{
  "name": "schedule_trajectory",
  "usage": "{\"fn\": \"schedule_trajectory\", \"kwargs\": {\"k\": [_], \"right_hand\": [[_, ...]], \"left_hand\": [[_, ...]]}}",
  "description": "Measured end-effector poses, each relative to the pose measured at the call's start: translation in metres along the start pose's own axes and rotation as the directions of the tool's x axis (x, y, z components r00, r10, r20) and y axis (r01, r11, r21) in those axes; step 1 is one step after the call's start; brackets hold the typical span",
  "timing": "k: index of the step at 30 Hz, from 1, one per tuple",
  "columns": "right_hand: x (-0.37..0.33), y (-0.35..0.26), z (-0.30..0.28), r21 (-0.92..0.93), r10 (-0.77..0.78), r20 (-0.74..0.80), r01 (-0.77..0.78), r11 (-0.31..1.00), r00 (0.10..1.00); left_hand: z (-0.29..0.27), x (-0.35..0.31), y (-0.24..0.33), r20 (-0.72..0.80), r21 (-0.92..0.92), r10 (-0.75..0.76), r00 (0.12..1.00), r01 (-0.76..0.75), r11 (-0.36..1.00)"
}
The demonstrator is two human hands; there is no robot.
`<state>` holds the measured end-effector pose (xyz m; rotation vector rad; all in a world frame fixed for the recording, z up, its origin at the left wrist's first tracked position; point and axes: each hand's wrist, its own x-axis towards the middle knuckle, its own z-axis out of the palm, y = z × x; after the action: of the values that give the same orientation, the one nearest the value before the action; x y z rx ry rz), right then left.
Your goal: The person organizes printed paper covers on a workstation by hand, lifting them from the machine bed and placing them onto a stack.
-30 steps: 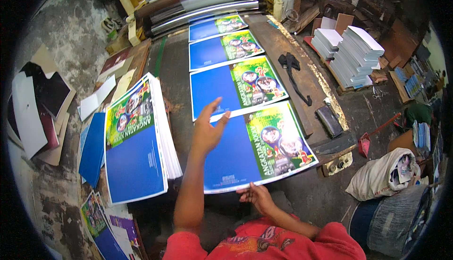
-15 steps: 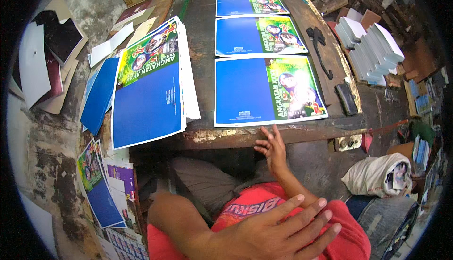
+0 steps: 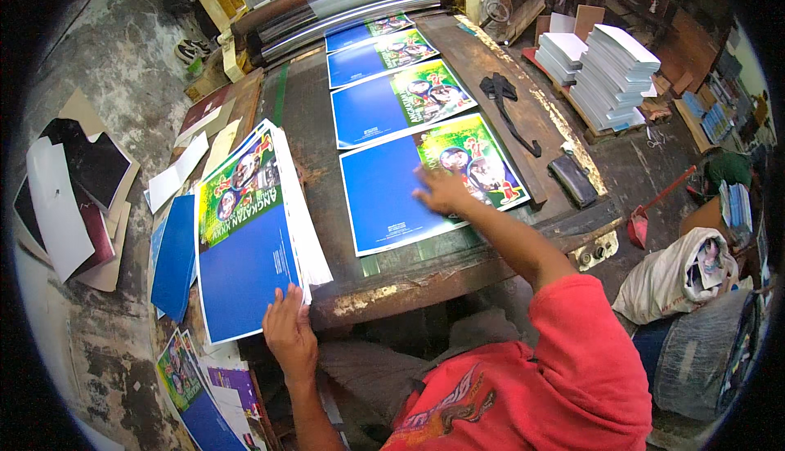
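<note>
My right hand (image 3: pixel 446 191) lies with spread fingers on the nearest printed sheet (image 3: pixel 380 197), which is blue on the left and a green picture design on the right. More matching sheets (image 3: pixel 364 112) run in a row up the worktable toward metal rollers (image 3: pixel 352 22). On the left is a thick stack of the same printed sheets (image 3: pixel 245 287), its right-hand edges fanned. At the stack's near right corner rests my left hand (image 3: pixel 290 328), fingers stretched out and gripping nothing that shows.
A black case (image 3: pixel 572 179) and a dark strap (image 3: pixel 515 120) lie on the table's right side. Tall stacks of white paper (image 3: pixel 613 75) stand beyond. Blue sheets (image 3: pixel 173 259) and loose boards (image 3: pixel 78 197) are at left. A white sack (image 3: pixel 679 283) sits at lower right.
My left hand has moved from across my body to the stack's corner. My right hand has reached forward onto the nearest sheet. The sheet row sits farther from the table's front edge. The view has shifted.
</note>
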<state>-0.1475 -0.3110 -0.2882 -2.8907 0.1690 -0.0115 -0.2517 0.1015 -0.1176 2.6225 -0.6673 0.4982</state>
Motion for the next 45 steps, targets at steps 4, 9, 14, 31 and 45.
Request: {"fn": "schedule_trajectory", "kwargs": {"k": [4,9,14,31,45], "right_hand": [[-0.001,0.033,-0.027,-0.025,0.184,-0.295,-0.199,0.98,0.938],[-0.069,-0.02,-0.05,0.871,0.134,0.038,-0.099,0.481,0.99],[-0.126,-0.071,-0.082,0.964,-0.204,0.19,-0.221,-0.144,0.96],[-0.242,-0.099,0.012,0.759,0.06,0.547,-0.465,-0.457,0.835],[-0.175,-0.077,0.007,0.723,0.104,0.481,-0.327,-0.608,0.87]], "left_hand": [[0.003,0.0,-0.011,-0.124,-0.146,-0.08,0.989,0.062,0.987],[-0.005,0.01,-0.007,-0.244,-0.559,-0.41,0.879,0.218,0.8],[-0.017,0.011,0.016,-0.035,-0.421,0.047,0.998,-0.058,0.905],[0.009,0.011,-0.016,-0.056,0.037,0.017,0.998,-0.014,0.999],[-0.017,0.012,-0.024,0.13,-0.58,-0.477,0.869,0.457,0.674]]}}
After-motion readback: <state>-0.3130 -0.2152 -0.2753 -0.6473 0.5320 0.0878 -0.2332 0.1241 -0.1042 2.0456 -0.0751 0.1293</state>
